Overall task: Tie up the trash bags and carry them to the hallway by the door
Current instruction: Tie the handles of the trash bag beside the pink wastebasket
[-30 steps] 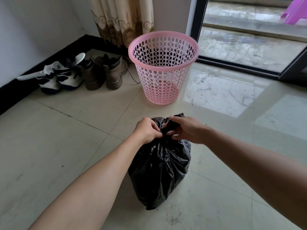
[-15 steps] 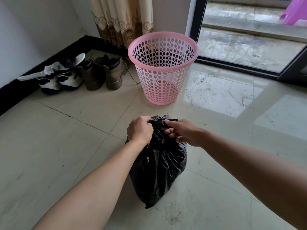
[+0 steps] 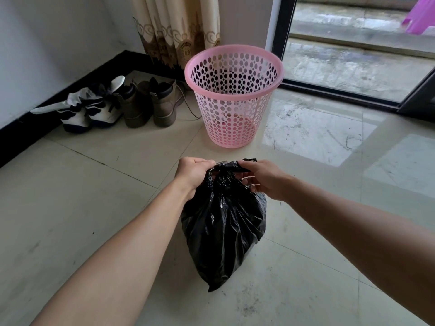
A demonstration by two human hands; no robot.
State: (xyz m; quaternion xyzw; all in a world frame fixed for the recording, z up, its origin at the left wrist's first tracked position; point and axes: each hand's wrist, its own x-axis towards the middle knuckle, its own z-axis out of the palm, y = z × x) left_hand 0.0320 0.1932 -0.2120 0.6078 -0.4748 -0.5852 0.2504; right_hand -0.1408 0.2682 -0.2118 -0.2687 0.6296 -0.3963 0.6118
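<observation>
Along the far left wall a pair of white-and-navy sneakers [image 3: 90, 111] sits against the black baseboard [image 3: 21, 135], with a pair of brown boots [image 3: 150, 107] just beside them and a patterned beige curtain [image 3: 176, 31] hanging behind. Next comes a pink perforated basket [image 3: 233, 97], upright on the pale tiled floor [image 3: 70, 208], near the boots but not touching them. In front of the basket, and apart from it, the black trash bag [image 3: 223, 229] stands on the floor between the person's two forearms, its body full and crinkled and its top gathered into a neck. The left grip [image 3: 191, 172] is closed round the left strand of that gathered top, fingers curled over the plastic. The right grip [image 3: 266, 182] pinches the other strand between thumb and forefinger, the remaining fingers bent loosely beside the neck of the bag. Whether a knot is already formed between them cannot be told. To the right a dark-framed glass door [image 3: 353, 62] looks onto wet concrete, with something purple [image 3: 421, 17] at the top corner.
</observation>
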